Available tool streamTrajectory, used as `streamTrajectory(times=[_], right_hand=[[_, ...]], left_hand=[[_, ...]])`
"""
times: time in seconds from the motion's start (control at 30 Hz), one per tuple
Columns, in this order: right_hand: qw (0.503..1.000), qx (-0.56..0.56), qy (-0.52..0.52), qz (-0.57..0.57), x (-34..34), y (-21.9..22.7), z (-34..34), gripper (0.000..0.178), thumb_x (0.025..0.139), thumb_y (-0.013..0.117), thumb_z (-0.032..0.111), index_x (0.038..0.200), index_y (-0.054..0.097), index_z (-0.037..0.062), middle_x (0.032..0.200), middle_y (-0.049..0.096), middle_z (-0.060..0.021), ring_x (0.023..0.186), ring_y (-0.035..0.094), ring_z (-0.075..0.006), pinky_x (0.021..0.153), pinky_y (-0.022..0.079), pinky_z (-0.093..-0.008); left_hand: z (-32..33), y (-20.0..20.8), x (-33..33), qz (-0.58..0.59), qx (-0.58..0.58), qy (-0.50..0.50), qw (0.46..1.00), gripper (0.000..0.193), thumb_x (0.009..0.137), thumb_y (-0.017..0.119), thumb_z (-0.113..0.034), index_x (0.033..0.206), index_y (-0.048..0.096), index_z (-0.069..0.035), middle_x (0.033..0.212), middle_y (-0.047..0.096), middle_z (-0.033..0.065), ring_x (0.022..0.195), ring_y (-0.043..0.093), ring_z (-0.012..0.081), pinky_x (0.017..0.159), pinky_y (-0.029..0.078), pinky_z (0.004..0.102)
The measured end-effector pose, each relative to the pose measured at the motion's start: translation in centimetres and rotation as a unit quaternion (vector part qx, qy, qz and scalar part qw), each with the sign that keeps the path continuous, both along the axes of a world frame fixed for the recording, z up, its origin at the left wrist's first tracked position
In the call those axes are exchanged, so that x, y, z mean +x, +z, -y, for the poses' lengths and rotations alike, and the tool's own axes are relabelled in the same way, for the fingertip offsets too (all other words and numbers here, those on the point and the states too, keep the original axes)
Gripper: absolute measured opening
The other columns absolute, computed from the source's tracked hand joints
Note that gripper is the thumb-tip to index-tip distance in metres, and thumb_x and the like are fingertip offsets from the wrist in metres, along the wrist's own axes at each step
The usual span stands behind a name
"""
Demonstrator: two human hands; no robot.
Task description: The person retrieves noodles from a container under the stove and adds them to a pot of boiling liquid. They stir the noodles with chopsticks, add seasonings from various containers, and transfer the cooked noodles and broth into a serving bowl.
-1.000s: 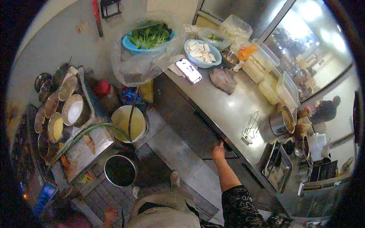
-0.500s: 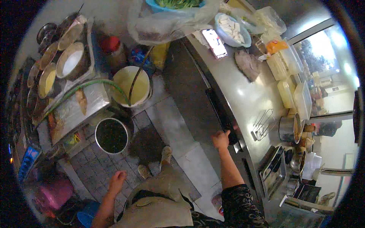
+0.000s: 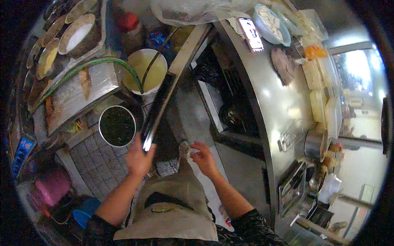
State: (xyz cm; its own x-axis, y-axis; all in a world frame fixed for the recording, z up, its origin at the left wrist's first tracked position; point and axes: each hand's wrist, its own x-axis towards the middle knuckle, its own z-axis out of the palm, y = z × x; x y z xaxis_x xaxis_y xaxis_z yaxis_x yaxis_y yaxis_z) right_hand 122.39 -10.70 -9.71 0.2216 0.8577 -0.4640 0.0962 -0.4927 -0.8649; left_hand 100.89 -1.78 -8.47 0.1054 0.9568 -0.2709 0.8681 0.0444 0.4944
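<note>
A door (image 3: 163, 100) of the under-counter cabinet stands swung out over the floor. My left hand (image 3: 138, 160) is closed on its free end, with some of the fingers hidden by it. My right hand (image 3: 204, 159) hangs empty between the door and the counter, fingers bent and apart. Beyond it the cabinet opening (image 3: 230, 94) shows a dark interior, where a dark rounded thing can be partly made out. Close to the door on the left, a round metal pot (image 3: 118, 126) holds dark green contents on the tiled floor.
A steel counter (image 3: 273, 106) runs along the right, carrying a lit phone (image 3: 251, 35), a grey cloth (image 3: 284, 65), a blue basket (image 3: 271, 25) and tubs (image 3: 314, 74). At left are a white bucket (image 3: 147, 70), a green hose (image 3: 98, 60) and seasoning bowls (image 3: 76, 35).
The cabinet door has swung open from the counter toward the left. My left hand has come up onto its end; my right hand has left the counter front and moved left.
</note>
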Motion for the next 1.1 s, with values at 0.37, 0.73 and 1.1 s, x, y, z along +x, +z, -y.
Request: streamTrajectory(times=[0.37,0.73,1.1], right_hand=[[0.787,-0.121,-0.461,-0.392,23.7,-32.5,-1.1,0.026,0.08,0.052,0.02,0.099,0.051,0.0027,0.094,0.055,-0.0083,0.069,0.055,-0.0205,0.058,0.045,-0.0268],[0.767,-0.034,-0.565,-0.304,28.8,-40.6,-5.0,0.027,0.082,0.049,0.02,0.103,0.048,0.0041,0.097,0.053,-0.0086,0.07,0.055,-0.0198,0.053,0.045,-0.0272],[0.764,-0.001,-0.592,-0.257,29.8,-41.2,-4.6,0.028,0.084,0.046,0.02,0.107,0.045,0.0055,0.1,0.052,-0.0088,0.071,0.055,-0.0191,0.048,0.045,-0.0276]], left_hand=[[-4.2,-1.9,-4.1,-0.092,0.098,-0.018,0.991,0.054,0.074,0.055,-0.032,0.118,0.042,-0.003,0.095,0.053,0.0196,0.082,0.053,0.0328,0.072,0.042,0.037],[-3.6,-2.9,-7.0,-0.134,0.039,-0.023,0.99,0.072,0.077,0.04,-0.052,0.12,0.035,0.005,0.108,0.047,0.0203,0.093,0.048,0.0311,0.081,0.036,0.0385],[-3.4,-2.7,-7.5,-0.143,0.003,-0.015,0.99,0.074,0.077,0.04,-0.054,0.122,0.031,0.005,0.113,0.044,0.0214,0.1,0.046,0.0325,0.085,0.034,0.0402]])
